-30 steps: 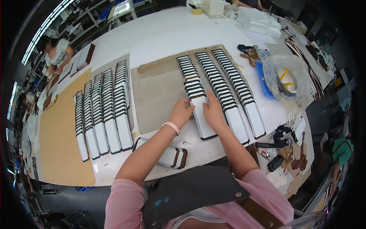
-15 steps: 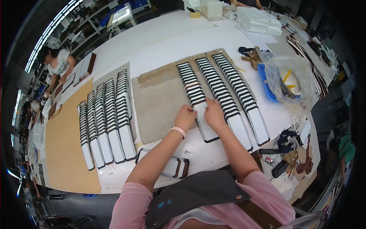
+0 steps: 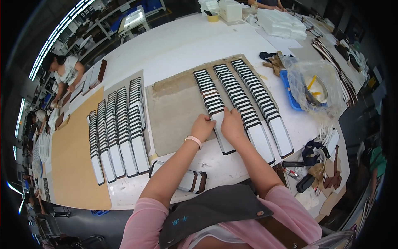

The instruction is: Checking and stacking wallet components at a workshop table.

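A row of overlapping white panels with dark edges (image 3: 206, 89) runs away from me on a worn grey-brown board (image 3: 174, 112). At its near end lies a white dark-edged panel (image 3: 224, 143), mostly uncovered. My left hand (image 3: 203, 127) is closed at this panel's left edge, fingertips pinched together. Opposite it, my right hand (image 3: 232, 125) grips the right edge with thumb and bent forefinger. The fingers hide part of the panel's sides. To the right, a second row (image 3: 238, 93) and a third row (image 3: 258, 93) of similar panels lie alongside.
Several more panel rows (image 3: 124, 139) lie on the left beside a tan sheet (image 3: 70, 166). Loose panels (image 3: 188, 181) sit under my left forearm. On the right are a blue tray (image 3: 290, 91), a plastic-wrapped bowl (image 3: 318, 90) and assorted tools and scraps (image 3: 309, 178). A co-worker (image 3: 66, 72) works at far left.
The view has turned slightly, so the left-hand rows appear a little further right. Both hands stay at the same panel, with only slight finger movement.
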Demonstrator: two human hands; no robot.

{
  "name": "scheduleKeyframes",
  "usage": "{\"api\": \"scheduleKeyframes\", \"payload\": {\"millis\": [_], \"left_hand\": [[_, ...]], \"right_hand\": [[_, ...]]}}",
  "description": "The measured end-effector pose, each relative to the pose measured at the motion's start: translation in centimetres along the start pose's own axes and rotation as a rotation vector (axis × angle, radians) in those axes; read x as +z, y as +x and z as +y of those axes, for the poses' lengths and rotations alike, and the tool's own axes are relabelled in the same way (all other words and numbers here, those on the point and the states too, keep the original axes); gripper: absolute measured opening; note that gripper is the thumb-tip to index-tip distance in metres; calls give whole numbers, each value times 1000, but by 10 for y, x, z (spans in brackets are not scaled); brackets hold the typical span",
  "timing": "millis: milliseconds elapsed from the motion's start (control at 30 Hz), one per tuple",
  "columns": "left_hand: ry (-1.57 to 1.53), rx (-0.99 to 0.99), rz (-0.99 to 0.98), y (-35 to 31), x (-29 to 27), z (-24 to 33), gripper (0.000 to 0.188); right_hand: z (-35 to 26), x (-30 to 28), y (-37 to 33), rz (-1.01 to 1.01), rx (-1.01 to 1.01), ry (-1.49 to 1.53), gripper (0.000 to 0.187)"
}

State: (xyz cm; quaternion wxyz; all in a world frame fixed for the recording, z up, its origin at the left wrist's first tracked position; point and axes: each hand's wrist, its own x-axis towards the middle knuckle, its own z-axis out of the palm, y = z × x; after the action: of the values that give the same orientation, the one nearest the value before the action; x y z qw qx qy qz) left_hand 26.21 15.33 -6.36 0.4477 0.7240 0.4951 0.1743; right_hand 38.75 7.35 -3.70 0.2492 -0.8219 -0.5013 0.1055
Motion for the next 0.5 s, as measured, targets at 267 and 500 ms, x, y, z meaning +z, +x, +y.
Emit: {"api": "scheduleKeyframes", "payload": {"millis": [267, 500], "left_hand": [[27, 176, 78, 5, -15, -18, 26], [281, 226, 15, -13, -15, 12, 34]], "right_hand": [[-16, -1, -43, 170, -133, -167, 78], [-9, 14, -47, 179, -118, -186, 82]]}}
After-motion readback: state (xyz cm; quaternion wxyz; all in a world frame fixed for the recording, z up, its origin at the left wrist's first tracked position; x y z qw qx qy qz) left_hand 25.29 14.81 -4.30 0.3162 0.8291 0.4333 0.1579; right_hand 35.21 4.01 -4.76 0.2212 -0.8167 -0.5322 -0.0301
